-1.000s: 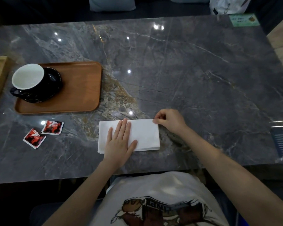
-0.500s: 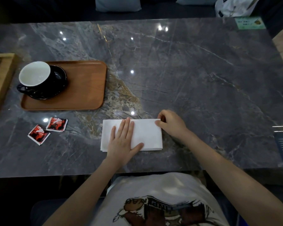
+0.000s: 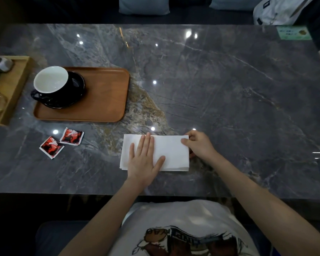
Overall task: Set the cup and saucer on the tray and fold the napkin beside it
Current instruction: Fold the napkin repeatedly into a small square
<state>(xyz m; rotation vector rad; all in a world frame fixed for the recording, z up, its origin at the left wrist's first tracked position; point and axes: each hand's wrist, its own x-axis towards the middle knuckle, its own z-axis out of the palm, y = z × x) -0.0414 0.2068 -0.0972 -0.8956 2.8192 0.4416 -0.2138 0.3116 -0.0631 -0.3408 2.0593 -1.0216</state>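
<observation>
Seen from above, a dark grey marbled counter dotted with light reflections. At far left, a pale wooden box holding small items too dim to identify. Just right of it, a brown wooden tray with rounded corners; on its left half, a black saucer carrying a black cup with a white inside, upright, handle toward the left. Below the tray on the bare counter, two red sachets lying flat, touching at a corner. Further right, near the front edge and well apart from the tray, a white napkin folded into a flat rectangle. Left hand spread flat, palm down, pressing the napkin's left half, fingers straight, thumb angled out. Right hand at the napkin's right edge, fingers curled, thumb and fingertips pinching the upper right corner. At far right, top corner, a small green card on the counter.
</observation>
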